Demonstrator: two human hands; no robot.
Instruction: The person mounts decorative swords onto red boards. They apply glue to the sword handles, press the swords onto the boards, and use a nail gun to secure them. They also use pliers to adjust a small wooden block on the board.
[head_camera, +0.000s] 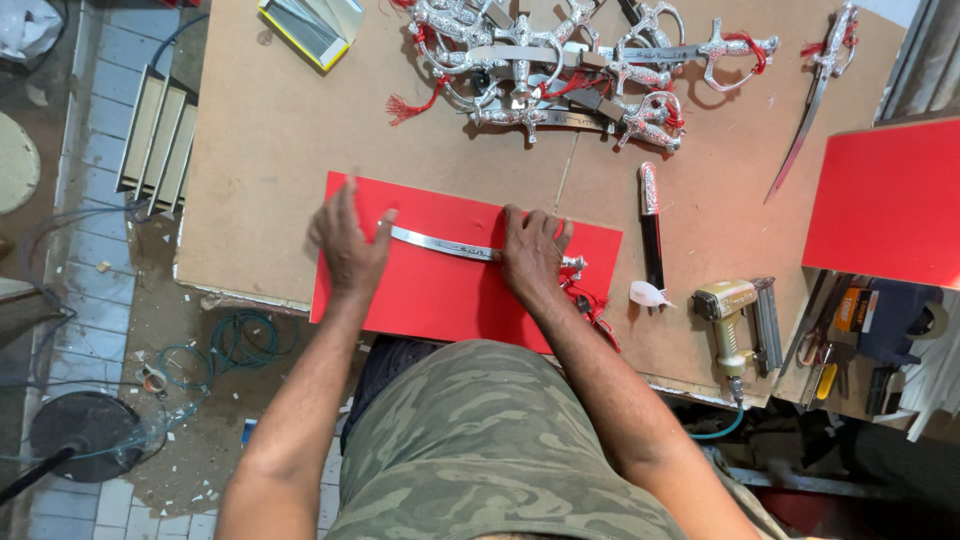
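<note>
Both forearms are extended toward 12 o'clock over a red board. A small sword is pressed flat on it, pinned by the right hand at 3 o'clock; the left hand, fingers spread and unclenched, rests at its tip.

Bare tabletop ahead of left hand, heap of silver swords beyond right hand, sheathed dagger and nail gun blocking its right.
</note>
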